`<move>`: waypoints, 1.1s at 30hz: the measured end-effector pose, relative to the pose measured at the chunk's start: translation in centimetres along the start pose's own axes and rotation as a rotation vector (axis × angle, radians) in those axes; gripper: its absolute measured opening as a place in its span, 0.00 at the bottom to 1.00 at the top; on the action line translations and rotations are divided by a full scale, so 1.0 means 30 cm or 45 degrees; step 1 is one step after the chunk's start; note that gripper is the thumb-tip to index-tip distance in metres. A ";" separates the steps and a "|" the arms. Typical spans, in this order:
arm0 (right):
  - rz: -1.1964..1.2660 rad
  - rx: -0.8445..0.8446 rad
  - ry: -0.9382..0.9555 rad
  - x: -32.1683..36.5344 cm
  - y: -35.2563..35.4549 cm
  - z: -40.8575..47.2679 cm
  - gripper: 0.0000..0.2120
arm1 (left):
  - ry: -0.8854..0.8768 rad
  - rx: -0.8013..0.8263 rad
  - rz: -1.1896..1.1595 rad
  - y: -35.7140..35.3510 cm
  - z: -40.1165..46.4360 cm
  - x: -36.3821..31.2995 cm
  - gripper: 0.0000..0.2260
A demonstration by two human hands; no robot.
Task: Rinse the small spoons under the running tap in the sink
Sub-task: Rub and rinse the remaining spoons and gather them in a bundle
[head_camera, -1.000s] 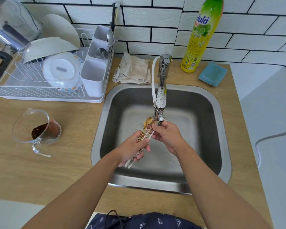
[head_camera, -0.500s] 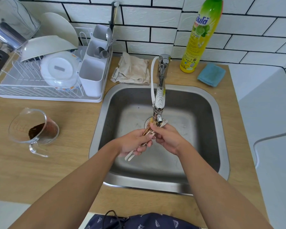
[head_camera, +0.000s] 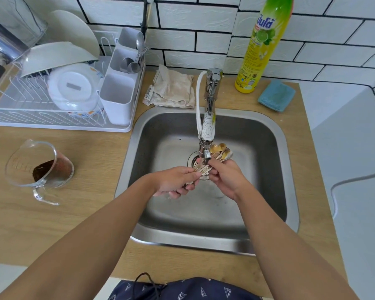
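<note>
Spoons (head_camera: 221, 153), several, in two hands beneath one tap (head_camera: 207, 135).
</note>
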State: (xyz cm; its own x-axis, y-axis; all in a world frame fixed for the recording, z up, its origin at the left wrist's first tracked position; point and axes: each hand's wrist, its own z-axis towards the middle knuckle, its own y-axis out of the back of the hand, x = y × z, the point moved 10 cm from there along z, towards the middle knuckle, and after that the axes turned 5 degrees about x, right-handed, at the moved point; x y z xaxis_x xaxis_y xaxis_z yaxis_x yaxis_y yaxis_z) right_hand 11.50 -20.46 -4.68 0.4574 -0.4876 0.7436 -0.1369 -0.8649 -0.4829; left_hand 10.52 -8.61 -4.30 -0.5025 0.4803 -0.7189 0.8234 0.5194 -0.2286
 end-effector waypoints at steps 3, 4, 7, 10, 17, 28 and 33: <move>-0.014 -0.065 0.117 0.050 0.037 -0.030 0.12 | -0.087 -0.120 -0.108 0.027 0.029 -0.017 0.16; 0.011 -0.125 0.176 0.068 0.063 -0.042 0.12 | -0.145 -0.208 -0.210 0.042 0.039 -0.027 0.15; 0.164 -0.334 0.327 0.101 0.141 -0.087 0.12 | -0.295 -0.411 -0.575 0.058 0.076 -0.051 0.11; 0.248 -0.447 0.394 0.111 0.185 -0.125 0.05 | -0.331 -0.484 -0.798 0.014 0.123 -0.074 0.08; 0.205 -0.439 0.412 0.126 0.190 -0.166 0.04 | -0.370 -0.459 -0.581 -0.024 0.151 -0.113 0.08; -0.045 -0.115 0.077 -0.006 -0.025 -0.031 0.14 | -0.097 -0.269 -0.149 0.030 -0.023 -0.023 0.18; -0.065 -0.115 -0.019 -0.011 -0.046 0.007 0.06 | -0.102 -0.131 -0.220 0.005 -0.090 0.042 0.12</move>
State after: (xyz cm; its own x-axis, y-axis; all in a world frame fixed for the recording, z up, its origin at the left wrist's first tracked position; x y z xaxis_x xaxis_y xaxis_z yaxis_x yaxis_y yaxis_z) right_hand 11.72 -19.07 -4.36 0.4788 -0.4417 0.7587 -0.1913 -0.8959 -0.4009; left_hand 9.30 -6.01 -3.47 -0.6080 0.3224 -0.7255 0.6936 0.6603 -0.2879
